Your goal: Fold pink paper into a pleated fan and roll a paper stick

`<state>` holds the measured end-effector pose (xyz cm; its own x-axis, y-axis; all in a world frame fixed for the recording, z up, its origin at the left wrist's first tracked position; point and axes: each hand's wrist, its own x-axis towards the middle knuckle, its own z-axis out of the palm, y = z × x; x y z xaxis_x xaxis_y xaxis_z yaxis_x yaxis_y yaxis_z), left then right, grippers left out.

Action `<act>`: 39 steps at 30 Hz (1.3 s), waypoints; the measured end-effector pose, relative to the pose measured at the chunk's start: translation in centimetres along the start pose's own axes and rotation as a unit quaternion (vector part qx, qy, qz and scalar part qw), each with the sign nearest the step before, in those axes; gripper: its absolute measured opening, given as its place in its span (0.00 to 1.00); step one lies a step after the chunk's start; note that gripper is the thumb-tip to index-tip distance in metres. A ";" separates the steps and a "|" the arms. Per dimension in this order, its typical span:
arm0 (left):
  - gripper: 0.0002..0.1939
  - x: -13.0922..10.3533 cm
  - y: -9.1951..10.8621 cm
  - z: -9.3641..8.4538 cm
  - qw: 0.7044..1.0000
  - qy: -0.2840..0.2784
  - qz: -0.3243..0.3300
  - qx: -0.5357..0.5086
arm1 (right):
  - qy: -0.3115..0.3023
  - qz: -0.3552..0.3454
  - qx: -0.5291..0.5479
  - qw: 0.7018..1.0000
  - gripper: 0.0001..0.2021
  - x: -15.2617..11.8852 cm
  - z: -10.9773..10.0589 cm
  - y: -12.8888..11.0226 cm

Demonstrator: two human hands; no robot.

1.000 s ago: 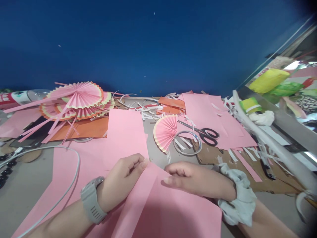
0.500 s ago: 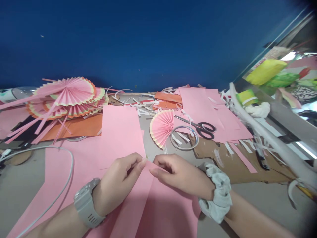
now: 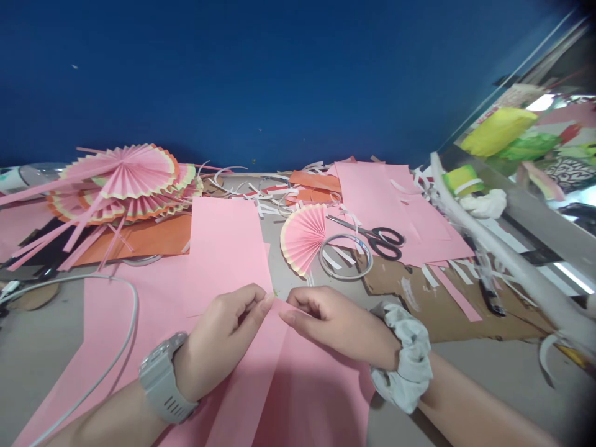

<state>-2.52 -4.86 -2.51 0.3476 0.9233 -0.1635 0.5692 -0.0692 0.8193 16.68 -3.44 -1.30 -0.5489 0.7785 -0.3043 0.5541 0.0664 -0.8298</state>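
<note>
The left hand [image 3: 223, 341] and right hand [image 3: 338, 323] both have their fingers pinching the far edge of a partly folded pink paper sheet [image 3: 311, 391], pretty much side by side. It's at the near side of the desk [image 3: 479, 385], with a pleated fan [image 3: 302, 237], black-handled scissors [image 3: 380, 241] and a tape roll [image 3: 345, 277] just past the hands.

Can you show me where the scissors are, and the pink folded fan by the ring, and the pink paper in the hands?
Scissors [image 3: 371, 234]: head view, where the blades meet the handles.
Pink fan [image 3: 305, 237]: head view, on its pleats.
Held pink paper [image 3: 302, 388]: head view, on its shadowed part.
</note>
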 end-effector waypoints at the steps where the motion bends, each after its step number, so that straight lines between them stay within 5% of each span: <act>1: 0.16 0.0 0.0 0.0 1.000 0.000 -0.001 0.000 | 0.001 -0.001 -0.002 1.000 0.18 0.0 0.0 0.0; 19: 0.16 0.3 0.5 -0.3 0.999 -0.032 0.001 -0.027 | 0.031 -0.048 -0.047 0.997 0.18 0.1 0.2 -0.4; 39: 0.16 0.3 0.5 0.0 1.000 0.011 0.008 -0.026 | 0.009 -0.031 -0.046 0.998 0.19 0.3 0.0 -0.2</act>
<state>-2.17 -4.64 -2.18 0.3404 0.9300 -0.1390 0.5236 -0.0647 0.8495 16.45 -3.25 -1.24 -0.5735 0.7820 -0.2439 0.5746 0.1719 -0.8002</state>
